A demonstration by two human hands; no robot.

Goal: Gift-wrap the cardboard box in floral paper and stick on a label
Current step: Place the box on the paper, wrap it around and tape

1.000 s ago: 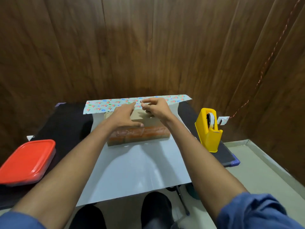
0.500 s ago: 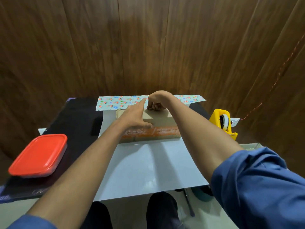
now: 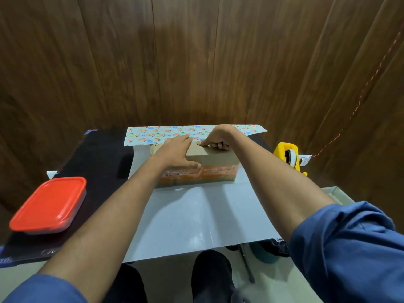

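The cardboard box (image 3: 215,164) lies lengthwise on the white underside of the floral paper (image 3: 196,213). The paper's far edge is turned over behind the box and shows its flower print (image 3: 157,134). My left hand (image 3: 176,154) rests flat on the left half of the box top, fingertips reaching the printed edge. My right hand (image 3: 216,138) sits at the far edge of the box top with its fingers curled under. Its thumb tip presses down beside my left fingertips. I see nothing held in it. No label is in view.
A red-lidded container (image 3: 49,206) sits at the left on the black table cover (image 3: 98,158). A yellow tape dispenser (image 3: 288,156) stands at the right edge. A wood-panel wall rises right behind the table. The paper's near edge overhangs my knees.
My right hand has rolled knuckles-up into a fist at the far edge of the box, its thumb now pressing down. My left hand has stayed flat on the box.
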